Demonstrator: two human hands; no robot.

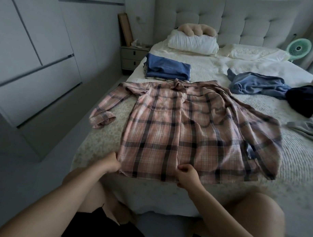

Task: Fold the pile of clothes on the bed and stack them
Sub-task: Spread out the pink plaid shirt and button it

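A pink plaid shirt (187, 126) lies spread front-up across the bed (301, 159), collar away from me. Its left sleeve stretches out toward the bed's left edge; the right side is bunched and folded over. My left hand (111, 163) grips the shirt's bottom left hem corner. My right hand (187, 174) pinches the bottom hem near the button placket. Behind the collar sits a stack of folded clothes (167, 69) with a blue piece on top. Unfolded clothes lie at the right: a crumpled blue garment (256, 85), a dark navy one (307, 100) and a grey one (306, 129).
White pillows (192, 42) and a beige plush toy (196, 29) lie at the tufted headboard. A nightstand (133, 57) stands left of the bed, a green fan (299, 48) at the right. Wardrobe doors (33, 61) line the left wall. My knees are at the bed's near edge.
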